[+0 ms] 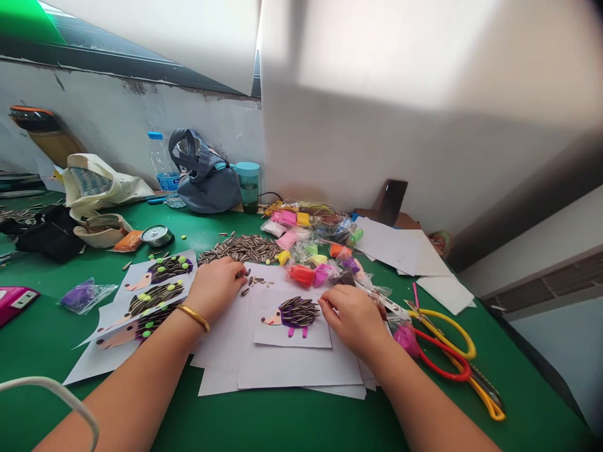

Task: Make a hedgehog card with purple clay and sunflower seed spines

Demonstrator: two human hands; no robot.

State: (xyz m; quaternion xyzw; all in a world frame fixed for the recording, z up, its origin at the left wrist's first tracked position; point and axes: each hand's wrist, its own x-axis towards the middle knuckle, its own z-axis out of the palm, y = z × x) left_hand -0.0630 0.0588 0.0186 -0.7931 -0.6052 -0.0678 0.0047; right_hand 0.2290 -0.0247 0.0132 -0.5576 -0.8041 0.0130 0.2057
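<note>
A small paper card [268, 336] on the stacked white sheets [301, 373] bears a hedgehog [298, 312] with a pale face, pink legs and spines of sunflower seeds. My right hand [353, 314] is at the card's right edge, fingers curled together beside the spines; whether anything is between them is hidden. My left hand [219, 282], with a gold bangle [193, 317] on the wrist, has its fingertips pinched at a striped sunflower seed [247, 272]. A few loose seeds [252, 282] lie beside it, and a larger seed pile [245, 248] is just behind.
Finished-looking hedgehog cards [164, 271] with green dots lie left of my left arm. Bagged coloured clay [301, 274] spreads behind the sheets. Yellow- and red-handled scissors [464, 370] lie at right. A bag [210, 182], a cup [248, 187] and a water bottle [164, 166] stand by the wall.
</note>
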